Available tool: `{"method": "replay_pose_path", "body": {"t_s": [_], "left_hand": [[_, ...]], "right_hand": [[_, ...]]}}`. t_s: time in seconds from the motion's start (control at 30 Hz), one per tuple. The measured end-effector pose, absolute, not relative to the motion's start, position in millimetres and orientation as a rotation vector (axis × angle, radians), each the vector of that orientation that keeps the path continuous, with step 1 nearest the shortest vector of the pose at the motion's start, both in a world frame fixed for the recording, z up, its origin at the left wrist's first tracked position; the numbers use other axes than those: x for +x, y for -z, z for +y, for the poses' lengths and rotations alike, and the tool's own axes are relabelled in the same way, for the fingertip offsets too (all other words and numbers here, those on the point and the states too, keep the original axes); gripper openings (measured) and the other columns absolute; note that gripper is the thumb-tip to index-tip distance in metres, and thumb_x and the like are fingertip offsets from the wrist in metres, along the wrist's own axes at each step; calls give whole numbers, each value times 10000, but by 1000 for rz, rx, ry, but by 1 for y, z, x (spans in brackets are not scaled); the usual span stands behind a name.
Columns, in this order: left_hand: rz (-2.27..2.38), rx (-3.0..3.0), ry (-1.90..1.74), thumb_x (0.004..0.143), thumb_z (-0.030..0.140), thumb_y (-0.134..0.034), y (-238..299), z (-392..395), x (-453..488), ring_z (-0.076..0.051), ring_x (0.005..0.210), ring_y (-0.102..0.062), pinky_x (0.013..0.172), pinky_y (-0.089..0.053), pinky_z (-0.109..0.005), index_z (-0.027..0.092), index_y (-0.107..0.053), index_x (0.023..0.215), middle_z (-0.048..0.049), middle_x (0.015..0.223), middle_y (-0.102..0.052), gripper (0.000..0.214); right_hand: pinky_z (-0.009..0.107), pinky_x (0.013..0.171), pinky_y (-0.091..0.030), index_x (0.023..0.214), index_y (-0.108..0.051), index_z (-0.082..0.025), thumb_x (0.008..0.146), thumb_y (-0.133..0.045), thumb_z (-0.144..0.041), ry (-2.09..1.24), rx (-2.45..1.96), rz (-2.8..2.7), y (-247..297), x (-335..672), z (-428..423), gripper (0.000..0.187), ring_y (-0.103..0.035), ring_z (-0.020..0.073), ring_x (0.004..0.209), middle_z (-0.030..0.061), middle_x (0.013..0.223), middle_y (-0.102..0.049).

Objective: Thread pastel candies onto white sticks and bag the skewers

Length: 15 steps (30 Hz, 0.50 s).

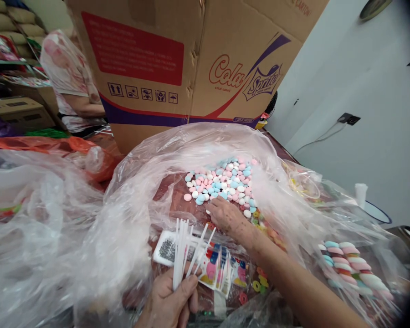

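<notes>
My left hand (172, 300) at the bottom middle grips a bundle of thin white sticks (184, 250) that fan upward, together with small printed packets (218, 271). My right hand (227, 216) reaches forward, palm down, into a wide clear plastic bag (191, 146). Its fingers rest at the near edge of a pile of pastel pink, blue and white round candies (222, 182). Whether it holds a candy is hidden under the fingers. Small coloured ring candies (259, 282) lie scattered beside my right forearm.
A large cardboard carton (191, 59) printed "Cola Sprite" stands behind the bag. Twisted marshmallow sticks (348, 266) lie in plastic at the right. Crumpled clear bags (37, 228) fill the left. Another person in a floral top (68, 77) sits at the back left. A wall is at right.
</notes>
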<state>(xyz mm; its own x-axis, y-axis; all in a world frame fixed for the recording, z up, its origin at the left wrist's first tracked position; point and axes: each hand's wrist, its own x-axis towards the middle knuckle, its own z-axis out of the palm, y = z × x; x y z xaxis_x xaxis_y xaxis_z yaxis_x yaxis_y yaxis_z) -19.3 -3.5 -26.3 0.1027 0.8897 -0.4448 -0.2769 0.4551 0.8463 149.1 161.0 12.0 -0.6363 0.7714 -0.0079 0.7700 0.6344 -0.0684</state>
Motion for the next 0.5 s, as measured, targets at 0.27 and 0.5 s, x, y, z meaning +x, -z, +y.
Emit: {"method": "replay_pose_path", "body": {"t_s": [0.27,0.5], "left_hand": [[1148,696,-969,680,695,-696,31,-4,-20,-32,295,-350,322,-158,-153,150,-681,827,14,489,-609,565],[1126,684,-971,655,736,-694,35,-5,-20,-24,305,-352,318,-163,-140,142,-707,867,16,494,-603,631]], "right_hand": [[225,646,-405,814,-673,-177,866,-519,-114,-426,-1445,-2682,-19,147,174,174,-571,139,706,1,786,-630],[286,859,-424,1078,-629,-134,903,-409,-68,-365,-1468,-2498,-17,157,174,289,-569,183,969,102,1079,-610]]}}
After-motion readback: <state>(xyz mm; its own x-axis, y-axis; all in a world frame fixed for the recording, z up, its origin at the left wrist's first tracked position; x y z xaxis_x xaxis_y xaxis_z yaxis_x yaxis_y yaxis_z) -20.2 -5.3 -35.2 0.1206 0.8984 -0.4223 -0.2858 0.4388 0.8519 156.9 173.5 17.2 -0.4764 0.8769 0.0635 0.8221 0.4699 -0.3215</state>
